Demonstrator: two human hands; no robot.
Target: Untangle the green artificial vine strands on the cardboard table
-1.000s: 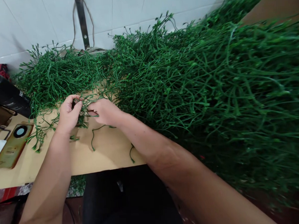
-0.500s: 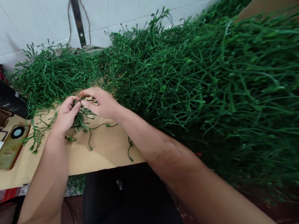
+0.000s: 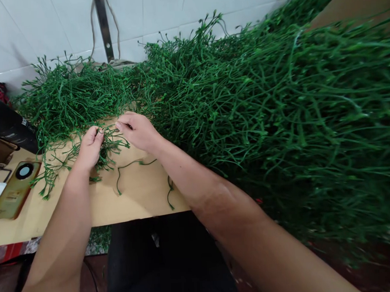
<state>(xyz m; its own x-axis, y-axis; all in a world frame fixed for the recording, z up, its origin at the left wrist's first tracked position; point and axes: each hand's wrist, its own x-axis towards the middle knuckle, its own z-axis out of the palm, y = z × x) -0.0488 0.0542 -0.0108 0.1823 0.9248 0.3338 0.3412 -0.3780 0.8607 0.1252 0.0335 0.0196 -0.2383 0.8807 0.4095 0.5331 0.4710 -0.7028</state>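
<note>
My left hand (image 3: 90, 148) is closed round a small bunch of green artificial plant stems (image 3: 109, 151), whose forked tips spread out below and to the right of the thumb. To its right, my right hand (image 3: 138, 130) pinches one thin green stem (image 3: 110, 125) between thumb and fingertips. That stem runs across toward the left hand; where it ends is hidden. Loose stems (image 3: 118, 178) lie on the tan board (image 3: 139, 205) just in front of the hands, and another single stem (image 3: 170, 193) rests near the board's front edge.
A large heap of green stems (image 3: 245, 104) fills the right side, and a smaller heap (image 3: 68, 96) lies behind my hands. At the left are a black bottle (image 3: 9, 123) and a phone (image 3: 16, 190). A metal upright (image 3: 103, 29) stands against the tiled wall.
My hands were close together at the bunch. The right hand has drawn away to the right with a stem in its pinch, while the left stays closed on the bunch.
</note>
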